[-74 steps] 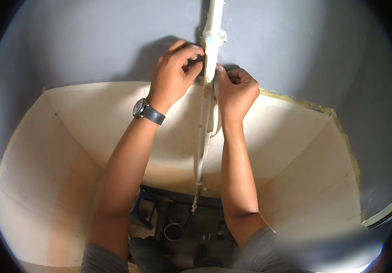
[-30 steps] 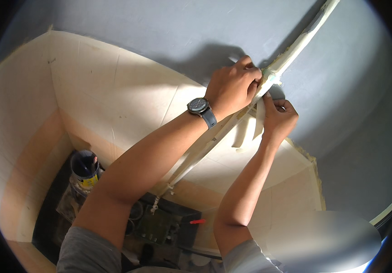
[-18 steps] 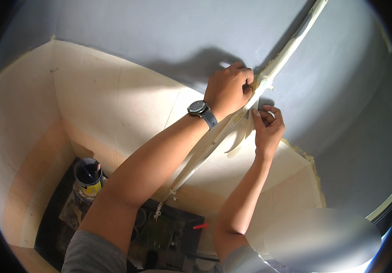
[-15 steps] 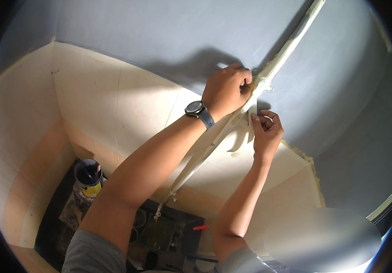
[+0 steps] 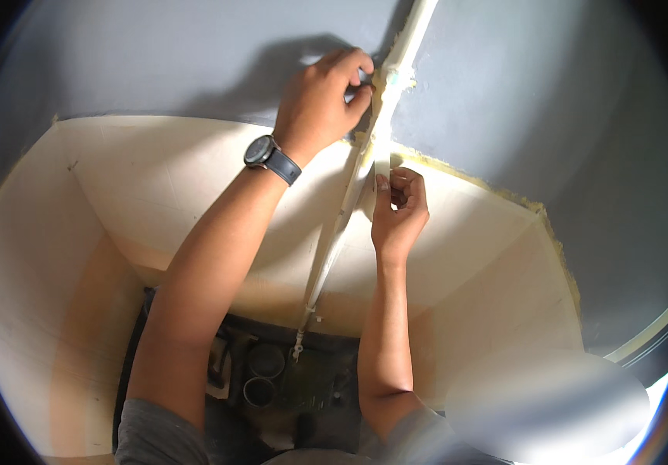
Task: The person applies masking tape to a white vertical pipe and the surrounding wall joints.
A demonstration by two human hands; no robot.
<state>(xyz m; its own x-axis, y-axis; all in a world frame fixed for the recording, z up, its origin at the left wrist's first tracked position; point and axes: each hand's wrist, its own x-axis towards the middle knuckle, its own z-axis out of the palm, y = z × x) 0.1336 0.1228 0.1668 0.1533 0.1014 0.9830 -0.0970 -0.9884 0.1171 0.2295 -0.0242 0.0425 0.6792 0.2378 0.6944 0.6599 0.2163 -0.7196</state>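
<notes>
A thin pale pipe (image 5: 335, 232), wrapped in tape-like covering along its upper part, runs up the wall from lower centre to the top edge. My left hand (image 5: 322, 97), with a dark watch on the wrist, is at the pipe's left side. Its fingers are bent, and a gap shows between thumb and forefinger; nothing is seen in them. Lower down, to the right of the pipe, my right hand (image 5: 401, 213) pinches a pale strip of tape (image 5: 383, 159) between thumb and fingers. The strip hangs down from the pipe, its upper end lying against it.
Grey paint (image 5: 504, 85) covers the upper wall, with cream tiles (image 5: 155, 163) below and a rough yellowish edge (image 5: 473, 180) between them. Round containers (image 5: 260, 391) stand on a dark surface below. A large blurred pale shape (image 5: 543, 407) is at lower right.
The view has shifted, so the pipe and both hands appear further left and the hands higher. My left thumb and forefinger look further apart. The right hand still pinches the strip.
</notes>
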